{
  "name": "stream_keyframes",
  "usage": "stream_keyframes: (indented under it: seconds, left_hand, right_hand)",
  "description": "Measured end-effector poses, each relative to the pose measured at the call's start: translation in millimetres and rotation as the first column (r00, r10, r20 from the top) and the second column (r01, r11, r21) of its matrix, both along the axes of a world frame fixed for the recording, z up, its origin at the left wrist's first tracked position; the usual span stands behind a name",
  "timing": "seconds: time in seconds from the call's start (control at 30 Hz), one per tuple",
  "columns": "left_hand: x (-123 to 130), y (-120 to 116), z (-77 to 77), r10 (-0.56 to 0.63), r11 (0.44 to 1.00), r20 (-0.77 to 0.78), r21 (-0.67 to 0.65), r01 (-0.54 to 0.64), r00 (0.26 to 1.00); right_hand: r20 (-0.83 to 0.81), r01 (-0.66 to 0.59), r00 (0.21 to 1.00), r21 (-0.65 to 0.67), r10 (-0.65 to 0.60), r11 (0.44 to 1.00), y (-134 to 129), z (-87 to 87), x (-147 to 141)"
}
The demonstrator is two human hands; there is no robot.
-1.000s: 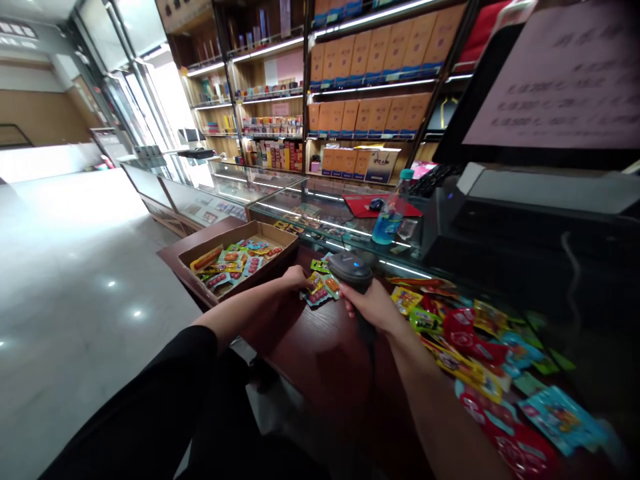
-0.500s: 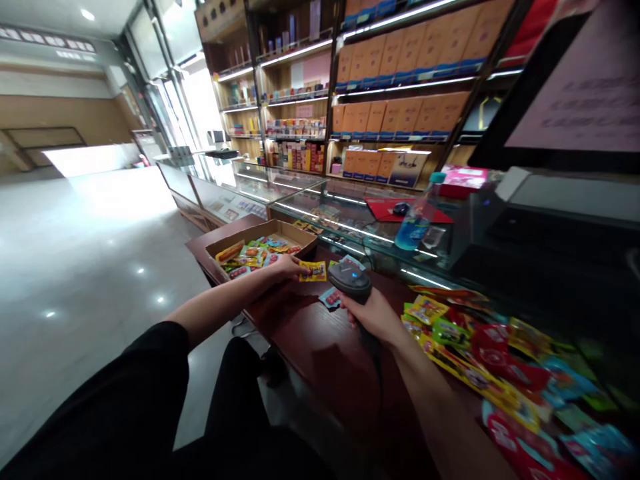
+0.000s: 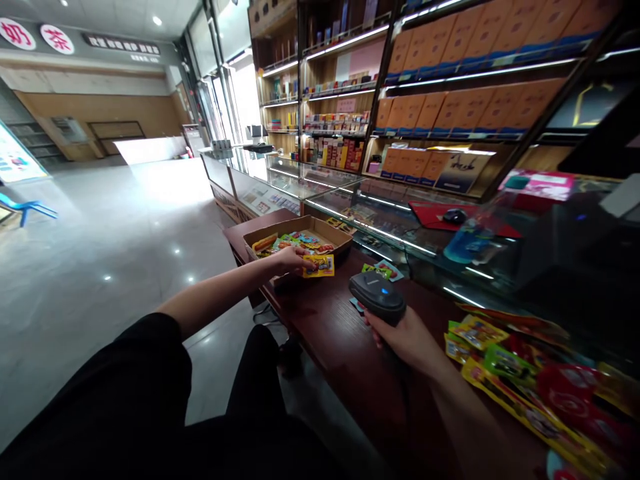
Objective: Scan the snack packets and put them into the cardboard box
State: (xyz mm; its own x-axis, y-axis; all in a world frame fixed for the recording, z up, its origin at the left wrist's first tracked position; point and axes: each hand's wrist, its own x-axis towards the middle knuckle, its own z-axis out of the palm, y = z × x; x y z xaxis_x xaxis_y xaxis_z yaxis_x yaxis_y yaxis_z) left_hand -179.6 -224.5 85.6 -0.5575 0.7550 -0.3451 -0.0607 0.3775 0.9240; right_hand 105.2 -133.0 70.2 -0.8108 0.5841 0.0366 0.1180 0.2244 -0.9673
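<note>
My left hand (image 3: 291,260) pinches a yellow snack packet (image 3: 320,265) at the near right side of a cardboard box (image 3: 336,240). Colourful snack packets (image 3: 285,241) lie inside that box. My right hand (image 3: 400,333) is closed round the handle of a dark barcode scanner (image 3: 377,295) with a blue light on top. The scanner's head points left, above the dark red-brown table (image 3: 320,320). Green and light blue packets (image 3: 385,269) lie just behind the scanner, and another light blue one shows partly under it.
A heap of snack packets (image 3: 510,367) covers the table at the right. Behind stands a glass display counter (image 3: 345,193) with a blue-liquid bottle (image 3: 465,241), a red mat (image 3: 425,215) and a computer mouse (image 3: 455,215). Shelves of orange boxes (image 3: 465,110) rise beyond.
The view has swung to the right-hand side of the frame, showing more floor at left. My left hand has brought the yellow packet closer to the box. The scanner stays in my right hand.
</note>
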Motion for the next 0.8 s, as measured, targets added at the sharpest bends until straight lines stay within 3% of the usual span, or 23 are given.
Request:
stream_keyframes:
  seconds: [0.2, 0.5, 0.63, 0.73, 0.8]
  left_hand:
    - [-1, 1, -0.2, -0.038, 0.999, -0.043, -0.021, 0.037, 0.998]
    - [-4, 4, 0.2, -0.022, 0.999, 0.011, 0.032, 0.022, 1.000]
    - [-28, -2, 10.4, 0.086, 0.986, 0.048, 0.136, -0.092, 0.995]
    - [-50, -10, 19.9, 0.214, 0.938, 0.099, 0.258, -0.233, 0.972]
    - [-60, -13, 22.6, 0.240, 0.922, 0.103, 0.288, -0.260, 0.965]
  right_hand:
    - [0.014, 0.019, 1.000, -0.011, -0.019, 1.000, 2, -3.2, 0]
    - [0.013, 0.011, 1.000, -0.039, -0.011, 0.999, 3, -0.4, 1]
    - [0.038, 0.019, 0.999, -0.017, -0.018, 1.000, 12, 1.6, 4]
    - [0.031, 0.039, 0.999, 0.006, -0.039, 0.999, 23, -0.1, 8]
    - [0.010, 0.048, 0.999, 0.018, -0.048, 0.999, 32, -1.6, 10]
